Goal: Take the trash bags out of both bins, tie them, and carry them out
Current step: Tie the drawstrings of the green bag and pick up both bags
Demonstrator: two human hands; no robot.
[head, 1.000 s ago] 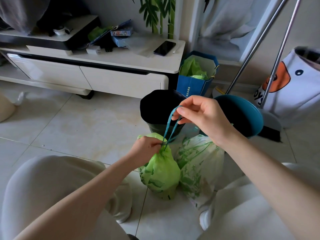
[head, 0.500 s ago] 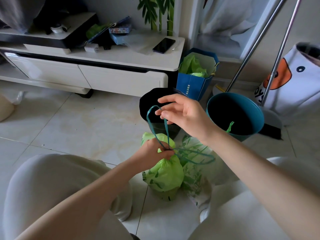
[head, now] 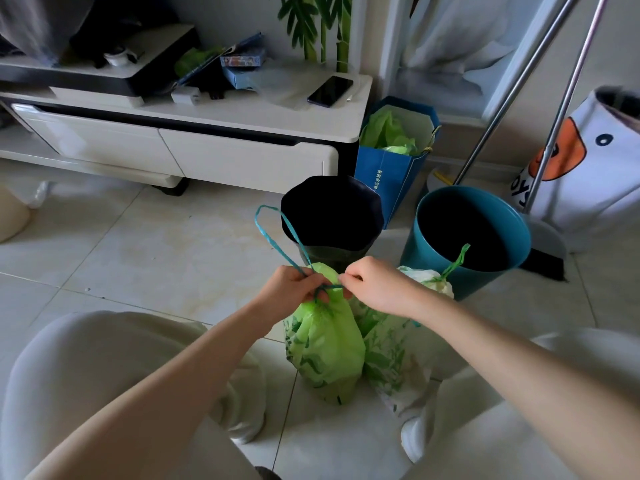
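A bright green trash bag [head: 323, 351] stands on the floor tiles between my knees. My left hand [head: 294, 289] grips its gathered neck and the teal drawstring [head: 273, 233], whose loop arcs up to the left. My right hand [head: 377, 285] pinches the same drawstring at the neck, right beside my left hand. A second bag [head: 391, 362], pale with green leaf print, leans against the first; its green tie [head: 455, 263] sticks up. Behind the bags stand a black bin [head: 332, 216] and a teal bin [head: 474, 237].
A blue paper bag [head: 391, 174] holding green plastic sits by a white TV cabinet [head: 214, 140] with a phone [head: 330, 91] on top. Two metal poles [head: 554, 109] and a dustpan stand at the right, beside a white printed bag [head: 595, 168].
My right hand has come down from above the black bin to the bag's neck, drawing the drawstring in. The loop now stands up to the left.
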